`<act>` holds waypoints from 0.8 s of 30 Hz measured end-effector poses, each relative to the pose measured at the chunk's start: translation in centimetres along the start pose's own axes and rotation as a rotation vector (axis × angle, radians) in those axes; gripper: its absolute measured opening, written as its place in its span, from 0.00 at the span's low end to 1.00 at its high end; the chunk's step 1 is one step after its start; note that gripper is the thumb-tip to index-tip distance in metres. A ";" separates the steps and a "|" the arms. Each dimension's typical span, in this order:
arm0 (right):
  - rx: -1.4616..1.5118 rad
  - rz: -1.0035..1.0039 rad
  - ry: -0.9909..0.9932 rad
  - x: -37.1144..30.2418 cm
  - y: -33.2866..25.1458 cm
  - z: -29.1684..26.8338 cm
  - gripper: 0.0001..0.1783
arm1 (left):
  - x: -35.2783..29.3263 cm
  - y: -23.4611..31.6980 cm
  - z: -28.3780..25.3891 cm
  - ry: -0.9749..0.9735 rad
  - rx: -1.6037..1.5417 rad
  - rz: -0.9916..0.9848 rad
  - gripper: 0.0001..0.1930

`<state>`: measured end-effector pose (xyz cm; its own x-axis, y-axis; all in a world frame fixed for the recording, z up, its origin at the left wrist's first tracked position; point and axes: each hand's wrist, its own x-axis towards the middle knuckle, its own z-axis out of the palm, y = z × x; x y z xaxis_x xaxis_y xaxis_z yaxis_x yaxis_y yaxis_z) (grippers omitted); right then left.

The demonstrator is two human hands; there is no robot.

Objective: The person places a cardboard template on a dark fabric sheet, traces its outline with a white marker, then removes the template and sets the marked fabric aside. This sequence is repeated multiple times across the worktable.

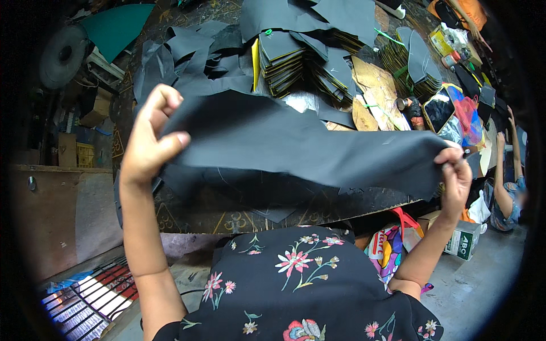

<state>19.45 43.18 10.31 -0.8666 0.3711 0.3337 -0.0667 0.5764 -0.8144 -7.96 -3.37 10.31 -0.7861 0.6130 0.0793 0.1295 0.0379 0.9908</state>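
Observation:
A black, leather-like sheet stretches in front of me above the table, its edges cut in curves. My left hand is closed on its left end, thumb on the near side and fingers curled behind. At the other end, my right hand pinches the sheet's right corner. A small thin object with a dark tip shows beside the right fingers; its kind is hidden. Under the sheet, more black pieces lie on the dark table, partly blurred.
Stacks of black cut pieces with yellow edges stand at the back, another tied stack farther right. Loose black sheets pile up at left. Brown cardboard and a phone lie right of centre. Another person is at far right.

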 end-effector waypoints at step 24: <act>-0.452 0.409 -0.039 -1.4 6.1 -9.0 0.09 | -4.0 -5.7 6.0 0.069 0.216 -0.332 0.16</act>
<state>24.77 52.73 9.18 -0.7957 0.6056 0.0118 0.4844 0.6480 -0.5878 -1.95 -1.29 3.65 -0.8442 0.4858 -0.2265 -0.0194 0.3946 0.9186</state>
